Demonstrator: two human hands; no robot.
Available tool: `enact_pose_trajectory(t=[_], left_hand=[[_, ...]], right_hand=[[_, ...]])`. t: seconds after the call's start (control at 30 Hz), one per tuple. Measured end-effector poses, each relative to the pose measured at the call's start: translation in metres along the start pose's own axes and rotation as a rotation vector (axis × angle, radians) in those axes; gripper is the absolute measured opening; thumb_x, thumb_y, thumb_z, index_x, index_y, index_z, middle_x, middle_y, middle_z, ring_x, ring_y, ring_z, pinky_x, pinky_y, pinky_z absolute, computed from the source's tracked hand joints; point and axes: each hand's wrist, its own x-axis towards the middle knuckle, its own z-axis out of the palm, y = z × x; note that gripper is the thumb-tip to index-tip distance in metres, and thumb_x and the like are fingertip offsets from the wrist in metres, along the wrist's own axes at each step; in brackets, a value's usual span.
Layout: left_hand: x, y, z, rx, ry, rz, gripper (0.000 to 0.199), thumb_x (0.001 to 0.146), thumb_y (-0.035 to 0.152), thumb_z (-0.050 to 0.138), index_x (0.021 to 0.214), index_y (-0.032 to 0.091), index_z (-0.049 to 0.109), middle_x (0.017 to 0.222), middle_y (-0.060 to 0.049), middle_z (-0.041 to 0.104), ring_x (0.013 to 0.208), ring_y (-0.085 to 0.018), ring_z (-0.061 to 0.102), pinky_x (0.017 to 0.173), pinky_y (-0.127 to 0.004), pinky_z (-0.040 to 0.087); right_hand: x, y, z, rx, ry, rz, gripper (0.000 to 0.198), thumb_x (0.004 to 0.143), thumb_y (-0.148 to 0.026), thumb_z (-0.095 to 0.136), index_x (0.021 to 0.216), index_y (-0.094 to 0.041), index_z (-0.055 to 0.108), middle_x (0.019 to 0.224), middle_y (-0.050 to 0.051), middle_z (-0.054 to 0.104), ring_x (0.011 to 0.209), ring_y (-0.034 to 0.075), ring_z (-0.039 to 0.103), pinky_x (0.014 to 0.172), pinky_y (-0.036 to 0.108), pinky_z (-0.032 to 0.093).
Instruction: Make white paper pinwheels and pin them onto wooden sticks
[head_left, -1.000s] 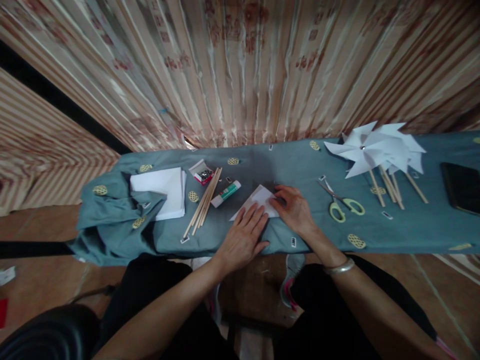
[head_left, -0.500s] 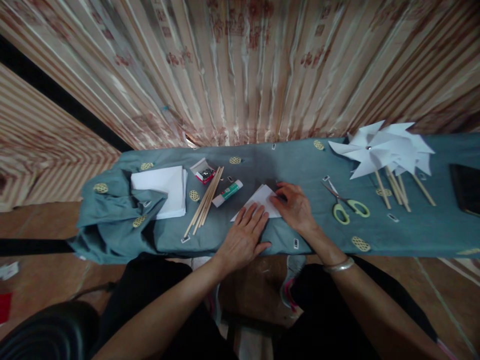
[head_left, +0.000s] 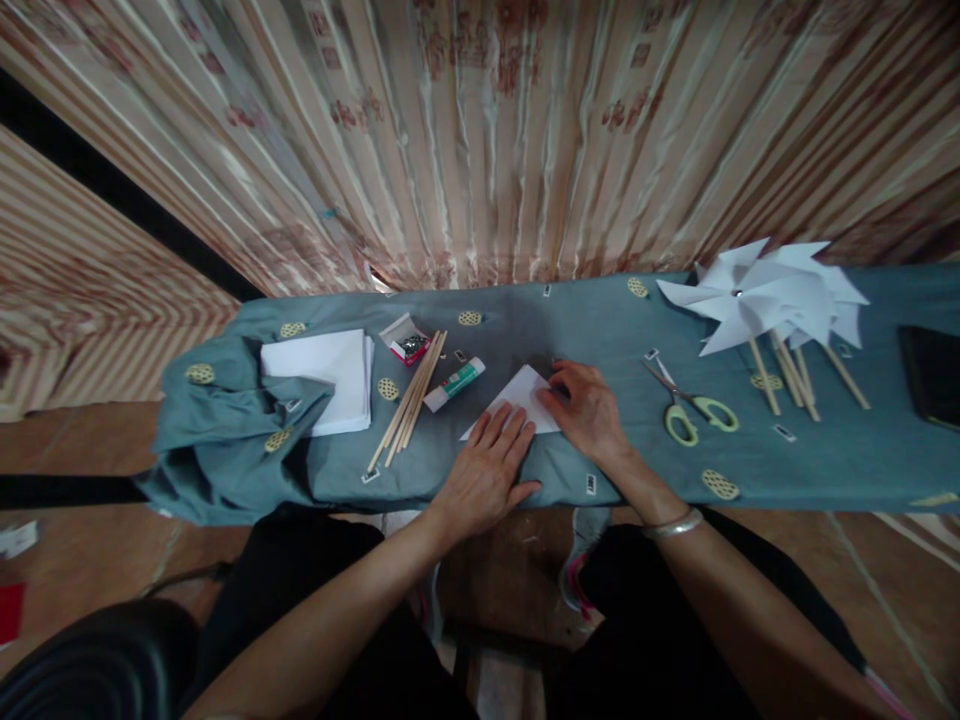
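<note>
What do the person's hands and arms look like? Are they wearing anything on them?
The left hand and right hand are bare, with no gloves over the fingers. No sleeves show on the left forearm or right forearm. A shiny, silver-coloured bangle goes round the right wrist.

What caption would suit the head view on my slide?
Left hand on folded white paper, right hand at its edge, between glue stick and scissors; paper pinwheels farther right.
</note>
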Motion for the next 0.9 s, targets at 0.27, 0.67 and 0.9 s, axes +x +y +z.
enact_pose_trajectory(t=[0.27,0.67,0.9], left_hand=[[0.0,0.001,0.002,0.015,-0.008,-0.004,0.076,0.096,0.06,0.045,0.151,0.008,0.036,0.159,-0.021,0.038,0.152,-0.036,0.025,0.122,-0.054,0.024],[0.003,0.0,0.003,0.027,0.0,0.011,0.075,0.096,0.06,0.044,0.15,0.007,0.039,0.158,-0.021,0.039,0.152,-0.036,0.027,0.122,-0.055,0.024],[-0.019,-0.011,-0.007,0.047,0.007,-0.015,0.073,0.095,0.056,0.052,0.148,0.007,0.04,0.157,-0.023,0.04,0.15,-0.034,0.032,0.121,-0.051,0.031]], right_hand=[[0.003,0.002,0.002,-0.042,-0.014,-0.02,0.02,0.089,-0.033,0.058,0.095,-0.018,0.07,0.118,0.017,0.071,0.11,0.033,0.062,0.099,0.053,0.05],[-0.043,-0.009,-0.006,-0.191,-0.026,-0.041,0.054,0.097,-0.049,0.046,0.14,-0.017,0.05,0.148,0.022,0.051,0.135,0.038,0.047,0.108,0.061,0.035],[-0.054,0.022,-0.022,-0.177,0.007,0.079,0.051,0.097,-0.041,0.045,0.141,-0.015,0.05,0.147,0.023,0.051,0.137,0.037,0.048,0.109,0.061,0.037]])
